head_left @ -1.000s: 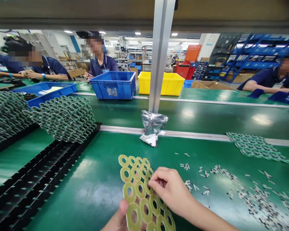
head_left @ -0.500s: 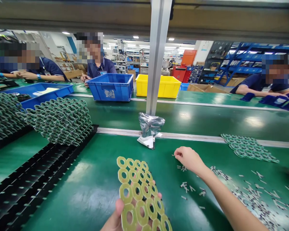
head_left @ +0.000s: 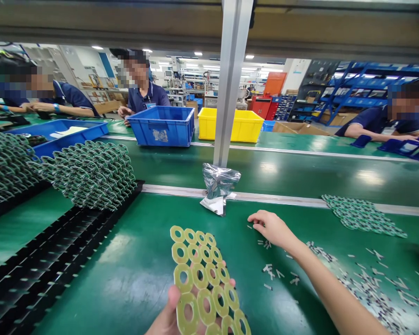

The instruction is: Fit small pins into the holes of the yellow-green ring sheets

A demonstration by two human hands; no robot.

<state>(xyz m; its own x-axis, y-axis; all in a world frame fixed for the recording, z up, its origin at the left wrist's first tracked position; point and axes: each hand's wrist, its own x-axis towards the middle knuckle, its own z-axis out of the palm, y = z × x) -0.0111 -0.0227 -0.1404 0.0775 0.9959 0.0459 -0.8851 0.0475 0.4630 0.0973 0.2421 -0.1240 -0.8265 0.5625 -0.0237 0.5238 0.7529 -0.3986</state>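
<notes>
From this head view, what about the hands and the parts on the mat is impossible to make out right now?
- Left hand: palm and wrist cut off by the bottom edge; its fingers mostly hidden behind the yellow ring panel.
- Right hand: fingertips curl down over the small grey pieces, so whether one is pinched cannot be told.
- Grey pieces: too small to identify.
- Silver bag: contents hidden.

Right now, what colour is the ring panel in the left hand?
Yellow-green ring panel, head view.

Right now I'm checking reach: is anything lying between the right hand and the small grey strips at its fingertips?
Nothing visible: the right hand hovers directly over the small grey strips scattered on the green mat.
</notes>
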